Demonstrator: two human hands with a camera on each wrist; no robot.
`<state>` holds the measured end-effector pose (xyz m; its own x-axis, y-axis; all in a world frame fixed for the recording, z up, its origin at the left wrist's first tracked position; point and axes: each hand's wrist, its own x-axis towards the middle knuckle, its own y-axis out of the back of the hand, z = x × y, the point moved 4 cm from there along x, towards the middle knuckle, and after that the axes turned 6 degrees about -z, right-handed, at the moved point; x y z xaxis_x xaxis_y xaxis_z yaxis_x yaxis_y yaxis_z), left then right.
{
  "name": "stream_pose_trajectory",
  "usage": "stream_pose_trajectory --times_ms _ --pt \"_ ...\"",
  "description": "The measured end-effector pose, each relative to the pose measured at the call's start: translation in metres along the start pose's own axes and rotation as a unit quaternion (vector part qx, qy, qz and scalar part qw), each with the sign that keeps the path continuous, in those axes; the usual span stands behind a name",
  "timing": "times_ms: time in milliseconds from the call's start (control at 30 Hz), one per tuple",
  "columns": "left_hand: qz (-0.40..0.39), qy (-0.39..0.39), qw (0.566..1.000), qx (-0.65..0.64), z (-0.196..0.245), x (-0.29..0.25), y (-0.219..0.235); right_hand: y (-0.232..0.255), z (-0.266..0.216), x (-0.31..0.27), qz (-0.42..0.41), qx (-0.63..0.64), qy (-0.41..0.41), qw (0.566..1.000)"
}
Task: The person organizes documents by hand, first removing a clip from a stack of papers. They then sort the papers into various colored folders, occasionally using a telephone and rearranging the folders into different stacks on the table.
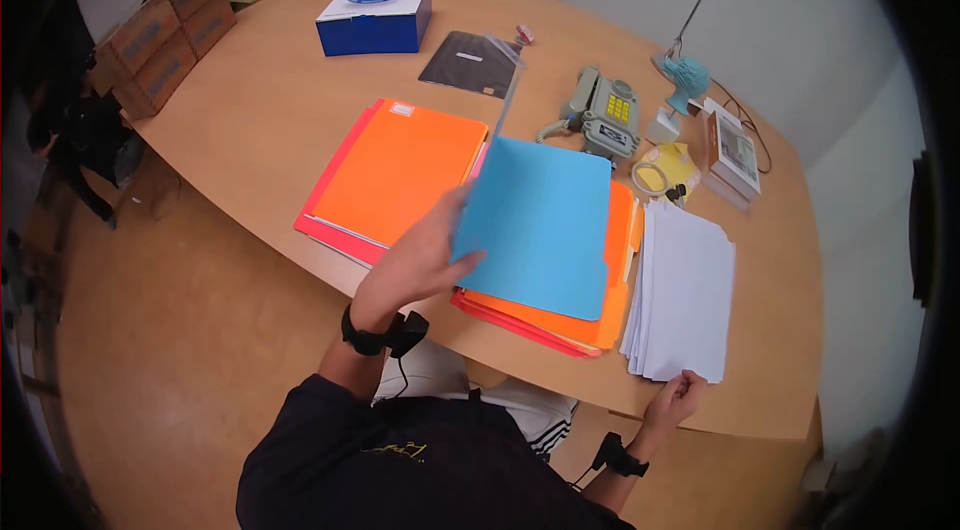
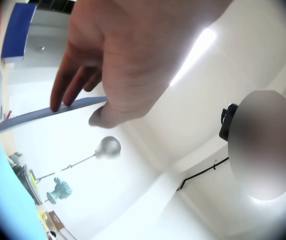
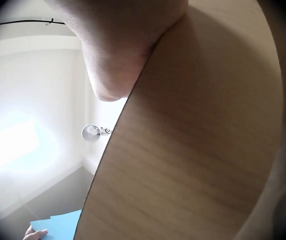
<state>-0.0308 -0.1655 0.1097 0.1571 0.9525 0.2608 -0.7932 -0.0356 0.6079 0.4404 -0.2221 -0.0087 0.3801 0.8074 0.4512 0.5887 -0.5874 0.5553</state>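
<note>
My left hand [image 1: 425, 248] pinches the raised cover of a light blue folder [image 1: 548, 230]. In the left wrist view, the thumb and fingers of this hand [image 2: 120, 62] lie on opposite sides of the cover's edge. The blue folder rests on a pile of orange folders [image 1: 622, 220] and red folders [image 1: 525, 330]. Loosely curled, my right hand [image 1: 677, 400] rests at the near edge of a stack of white paper [image 1: 685, 290]. The right wrist view shows only part of this hand [image 3: 125, 50] against the table edge; its fingertips are hidden.
Left of the blue folder lies another pile topped by an orange folder [image 1: 405, 170]. Farther back are a blue-and-white box [image 1: 375, 30], a dark flat item [image 1: 465, 65] and a telephone [image 1: 605, 115]. A teal bust [image 1: 685, 80] and a thick book [image 1: 732, 155] stand at the right.
</note>
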Motion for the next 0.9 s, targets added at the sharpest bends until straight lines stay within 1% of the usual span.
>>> stream_pose_trajectory --times_ms 33,67,100,133,200,267,333,400,433,500,600,667,900 --pt "-0.003 -0.003 1.000 -0.003 -0.009 0.001 -0.011 -0.001 -0.001 0.000 0.006 0.016 0.010 1.000" --pt "-0.035 -0.008 0.998 0.049 -0.021 0.000 -0.029 -0.001 -0.002 0.001 0.013 0.033 0.020 0.999" --pt "-0.066 -0.014 0.993 0.101 -0.022 0.000 -0.039 0.000 -0.004 0.001 0.017 0.029 0.019 0.999" --pt "-0.067 -0.018 0.993 0.098 -0.025 -0.001 -0.045 -0.001 -0.004 0.000 0.009 0.035 0.007 0.999" --pt "-0.134 0.046 0.964 0.224 -0.033 -0.003 -0.059 -0.001 -0.003 0.001 0.003 0.037 -0.007 0.999" --pt "-0.148 0.049 0.959 0.235 -0.039 -0.004 -0.064 -0.002 -0.005 0.002 -0.003 0.036 0.008 0.999" --pt "-0.161 0.055 0.954 0.248 -0.044 -0.005 -0.066 -0.002 -0.005 0.002 0.003 0.033 0.005 0.999" --pt "-0.190 0.016 0.951 0.245 -0.045 -0.006 -0.069 -0.002 -0.007 0.002 0.008 0.033 0.002 0.999" --pt "-0.192 0.016 0.950 0.245 -0.044 -0.008 -0.070 -0.001 -0.011 0.002 0.012 0.028 0.007 1.000" --pt "-0.205 -0.020 0.947 0.246 -0.034 -0.012 -0.073 -0.001 -0.014 0.002 0.019 0.021 0.010 1.000" --pt "-0.204 -0.007 0.949 0.241 -0.017 -0.016 -0.075 -0.001 -0.011 0.002 0.021 0.040 0.017 0.999" --pt "-0.201 -0.018 0.950 0.238 -0.016 -0.016 -0.080 -0.001 -0.011 0.002 0.015 0.051 0.005 0.999" --pt "-0.195 -0.049 0.943 0.264 -0.016 -0.017 -0.088 -0.002 -0.005 0.002 0.003 0.047 0.010 0.999"
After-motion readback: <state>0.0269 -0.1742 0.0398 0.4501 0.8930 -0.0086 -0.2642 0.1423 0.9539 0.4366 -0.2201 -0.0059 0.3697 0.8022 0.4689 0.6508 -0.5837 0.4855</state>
